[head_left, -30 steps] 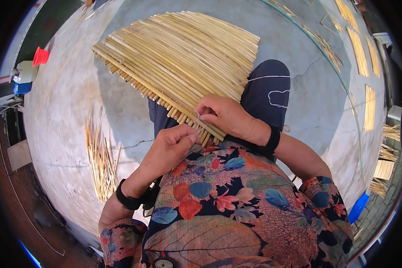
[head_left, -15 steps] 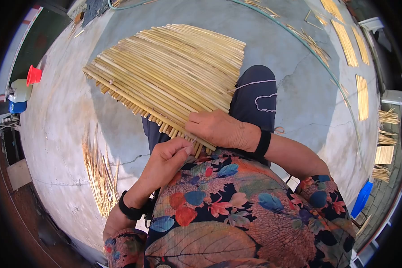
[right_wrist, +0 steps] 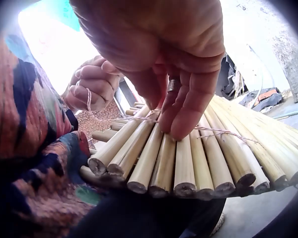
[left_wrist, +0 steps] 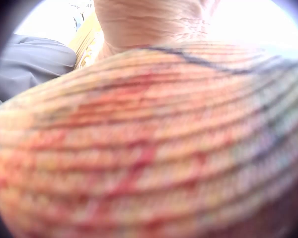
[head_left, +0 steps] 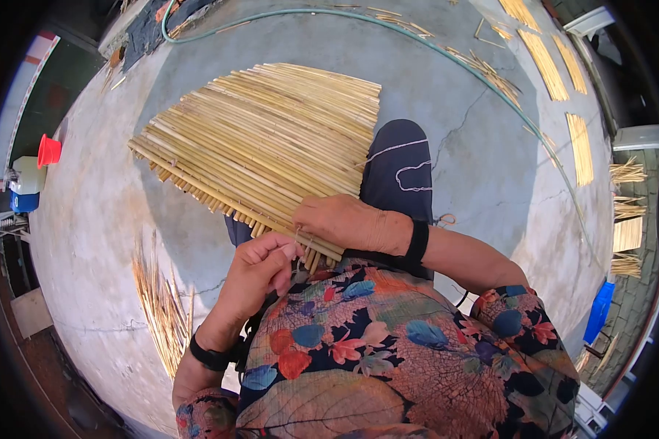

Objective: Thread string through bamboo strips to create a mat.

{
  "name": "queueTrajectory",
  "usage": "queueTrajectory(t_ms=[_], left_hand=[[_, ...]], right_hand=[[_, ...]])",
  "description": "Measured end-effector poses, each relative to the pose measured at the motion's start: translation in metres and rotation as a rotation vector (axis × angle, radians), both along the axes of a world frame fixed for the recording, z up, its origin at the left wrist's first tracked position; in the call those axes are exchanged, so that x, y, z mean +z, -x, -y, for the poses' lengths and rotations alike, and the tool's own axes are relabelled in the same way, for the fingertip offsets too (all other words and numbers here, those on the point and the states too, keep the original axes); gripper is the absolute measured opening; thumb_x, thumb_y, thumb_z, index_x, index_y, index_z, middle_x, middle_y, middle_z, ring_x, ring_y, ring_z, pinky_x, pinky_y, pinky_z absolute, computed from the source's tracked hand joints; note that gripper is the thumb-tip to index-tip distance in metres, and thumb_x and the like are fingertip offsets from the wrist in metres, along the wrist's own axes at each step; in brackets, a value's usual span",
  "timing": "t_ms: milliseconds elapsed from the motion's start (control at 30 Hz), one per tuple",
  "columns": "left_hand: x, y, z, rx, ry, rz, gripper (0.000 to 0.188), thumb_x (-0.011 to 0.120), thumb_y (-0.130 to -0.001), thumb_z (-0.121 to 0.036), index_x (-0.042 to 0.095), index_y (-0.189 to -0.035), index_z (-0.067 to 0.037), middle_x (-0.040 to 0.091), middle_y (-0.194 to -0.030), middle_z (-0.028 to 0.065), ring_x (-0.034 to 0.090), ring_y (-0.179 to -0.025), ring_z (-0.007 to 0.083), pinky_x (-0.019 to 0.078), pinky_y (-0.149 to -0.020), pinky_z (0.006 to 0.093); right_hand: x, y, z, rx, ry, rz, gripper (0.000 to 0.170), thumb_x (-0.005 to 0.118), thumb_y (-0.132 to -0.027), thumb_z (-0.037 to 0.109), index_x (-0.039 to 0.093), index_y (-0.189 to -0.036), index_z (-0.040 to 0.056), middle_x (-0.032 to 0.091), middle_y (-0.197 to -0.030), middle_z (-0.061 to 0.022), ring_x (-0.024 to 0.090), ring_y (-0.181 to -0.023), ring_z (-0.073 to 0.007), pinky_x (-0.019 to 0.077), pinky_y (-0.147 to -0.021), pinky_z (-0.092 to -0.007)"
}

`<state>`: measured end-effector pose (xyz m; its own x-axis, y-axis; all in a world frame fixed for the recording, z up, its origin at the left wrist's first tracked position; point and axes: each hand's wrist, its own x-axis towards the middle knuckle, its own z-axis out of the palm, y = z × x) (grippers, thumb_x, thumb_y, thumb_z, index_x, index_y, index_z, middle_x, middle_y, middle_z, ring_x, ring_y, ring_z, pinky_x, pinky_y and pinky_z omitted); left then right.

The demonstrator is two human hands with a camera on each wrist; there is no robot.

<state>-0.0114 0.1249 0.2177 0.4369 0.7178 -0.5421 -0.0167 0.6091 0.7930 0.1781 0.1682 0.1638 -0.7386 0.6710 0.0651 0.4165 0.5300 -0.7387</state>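
A mat of pale reed stalks [head_left: 263, 132], tied side by side, lies across the person's lap. My right hand [head_left: 351, 223] rests over its near corner. In the right wrist view its thumb and fingertips grip the stalks beside a thin twisted string [right_wrist: 228, 132] that runs across them. My left hand [head_left: 252, 274] is just off the mat's near edge, its fingers curled around the string's end [right_wrist: 89, 101]. Cut stalk ends show below the right fingers. In the left wrist view, patterned cloth [left_wrist: 139, 148] fills most of the picture and hides the left fingers.
Loose string [head_left: 411, 189] lies over the dark-trousered knee. A bundle of thin stalks [head_left: 161, 314] is on the concrete at left. A green hose [head_left: 483, 77] curves across the floor, with reed mats [head_left: 580, 146] at right. A red bucket [head_left: 49, 151] stands far left.
The right hand has turned over and come down onto the mat's edge. The left hand has drawn slightly away with the string. The head view has shifted, showing more floor ahead.
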Motion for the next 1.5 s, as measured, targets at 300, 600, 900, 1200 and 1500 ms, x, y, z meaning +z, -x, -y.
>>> queueTrajectory(t_ms=[300, 600, 900, 1200, 1500], left_hand=[[0.028, -0.007, -0.012, 0.039, 0.021, 0.37, 0.026, 0.047, -0.088, -0.016, 0.047, -0.107, 0.002, 0.06, -0.085, 0.0176, 0.063, -0.075, 0.0265, 0.052, -0.056, 0.0296], [0.005, 0.0, -0.01, 0.063, -0.019, 0.367, 0.018, 0.051, -0.085, -0.013, 0.052, -0.096, 0.002, 0.057, -0.066, 0.0095, 0.063, -0.071, 0.0251, 0.0497, -0.056, 0.0288], [-0.004, -0.009, -0.009, 0.043, 0.047, 0.363, 0.013, 0.051, -0.085, -0.011, 0.053, -0.09, 0.001, 0.057, -0.063, 0.0082, 0.063, -0.069, 0.0252, 0.0516, -0.057, 0.0303], [-0.012, -0.001, -0.026, 0.306, -0.041, 0.476, 0.013, 0.049, -0.085, -0.01, 0.05, -0.092, 0.001, 0.057, -0.067, 0.0076, 0.063, -0.072, 0.0237, 0.0531, -0.054, 0.0328], [0.02, -0.027, -0.036, 0.174, -0.121, 0.099, 0.015, 0.049, -0.085, -0.009, 0.054, -0.096, -0.001, 0.062, -0.075, 0.0088, 0.063, -0.076, 0.0212, 0.0525, -0.059, 0.0302]], right_hand=[[0.05, -0.013, 0.031, 0.037, 0.282, -0.286, 0.026, 0.06, -0.075, 0.022, 0.053, -0.088, 0.0003, 0.057, -0.082, -0.0165, 0.055, -0.079, -0.0334, 0.0443, -0.069, -0.039], [0.052, -0.086, 0.04, -0.042, 0.168, -0.014, 0.011, 0.057, -0.078, 0.016, 0.054, -0.081, 0.0053, 0.055, -0.073, -0.0093, 0.055, -0.068, -0.0277, 0.0426, -0.057, -0.0349], [0.078, -0.162, 0.066, -0.544, -0.021, 0.116, 0.012, 0.058, -0.077, 0.007, 0.057, -0.088, 0.0046, 0.056, -0.077, -0.0097, 0.054, -0.068, -0.0259, 0.0429, -0.059, -0.0314], [0.102, -0.247, 0.089, -0.833, 0.265, -0.2, 0.008, 0.063, -0.077, 0.01, 0.064, -0.079, 0.0028, 0.056, -0.068, 0.0003, 0.048, -0.063, -0.007, 0.0383, -0.056, -0.0205], [0.152, -0.283, 0.09, -1.229, -0.12, -0.216, 0.012, 0.063, -0.08, 0.02, 0.065, -0.083, 0.0086, 0.056, -0.067, 0.0043, 0.042, -0.058, -0.0021, 0.0281, -0.047, -0.0159]])
